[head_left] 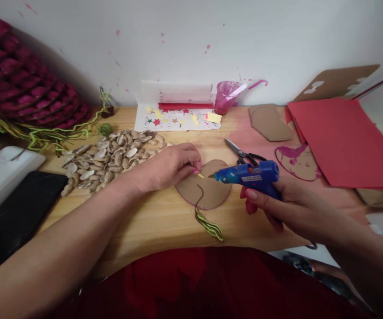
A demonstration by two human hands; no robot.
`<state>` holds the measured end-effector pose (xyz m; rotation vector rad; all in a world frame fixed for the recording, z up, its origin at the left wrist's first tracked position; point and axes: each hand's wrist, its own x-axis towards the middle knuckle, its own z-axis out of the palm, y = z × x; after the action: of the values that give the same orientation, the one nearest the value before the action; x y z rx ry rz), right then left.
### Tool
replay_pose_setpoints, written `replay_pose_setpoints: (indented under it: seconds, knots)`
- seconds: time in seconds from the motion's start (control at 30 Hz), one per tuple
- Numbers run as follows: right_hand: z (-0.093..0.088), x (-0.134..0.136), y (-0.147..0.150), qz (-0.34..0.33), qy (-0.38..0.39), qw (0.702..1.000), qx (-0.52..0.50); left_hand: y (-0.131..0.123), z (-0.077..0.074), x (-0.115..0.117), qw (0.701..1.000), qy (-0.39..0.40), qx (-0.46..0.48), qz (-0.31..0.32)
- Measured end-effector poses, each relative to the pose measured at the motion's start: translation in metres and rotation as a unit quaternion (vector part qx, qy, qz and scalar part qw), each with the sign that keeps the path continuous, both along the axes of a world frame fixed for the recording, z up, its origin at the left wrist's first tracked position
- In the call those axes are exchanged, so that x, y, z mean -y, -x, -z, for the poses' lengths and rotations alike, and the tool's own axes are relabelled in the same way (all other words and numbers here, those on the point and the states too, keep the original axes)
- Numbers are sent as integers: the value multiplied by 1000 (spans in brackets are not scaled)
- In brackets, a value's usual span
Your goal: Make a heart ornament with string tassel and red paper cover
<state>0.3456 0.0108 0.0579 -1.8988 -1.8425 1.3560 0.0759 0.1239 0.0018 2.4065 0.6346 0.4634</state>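
Paint-flecked wall point(178, 44) behind a crowded wooden counter point(125, 239)

Against the wall, at far left, a magenta ridged object point(28, 79) runs out of frame, so its full shape cannot be told. Below it, a black slab point(18, 212) is also cut off by the left edge. Peanut shells point(118, 155) lie heaped nearby, partly hidden behind the left forearm.

The left hand point(178, 164) is closed in a pinch on a tiny yellow scrap point(201, 175), over the cardboard disc point(208, 195); the hand covers part of the disc's rim, and whether it touches the board is unclear. The right hand point(287, 208) grips a blue glue gun point(244, 173), its nozzle aimed at the scrap. Part of the gun's handle disappears behind the fingers.

Scissors point(240, 148) lie just behind the gun, their handles partly covered. A yarn tassel point(211, 226) hangs over the disc's near edge. At right, red sheets point(347, 146) partly cover a paint-smeared cardboard piece point(298, 164).
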Motion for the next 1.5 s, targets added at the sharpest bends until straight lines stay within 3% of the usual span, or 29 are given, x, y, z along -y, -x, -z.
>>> replay_pose_setpoints:
  seconds: [0.3, 0.87, 1.07, 1.27, 1.5]
  knots:
    - [8, 4, 5, 3, -37, 998, -41, -8, -6, -6, 999, -13, -33, -5]
    - [17, 1, 9, 56, 18, 997, -51, -15, -14, -14, 997, -19, -75, 28]
    - [15, 4, 8, 33, 28, 997, -71, -17, -14, -17, 996, -14, -80, 35]
    - [15, 3, 8, 73, 21, 996, -55, -18, -13, -19, 995, -18, -86, 38]
    - [16, 4, 9, -1, -45, 999, -31, -18, -10, -19, 995, -23, -89, 45]
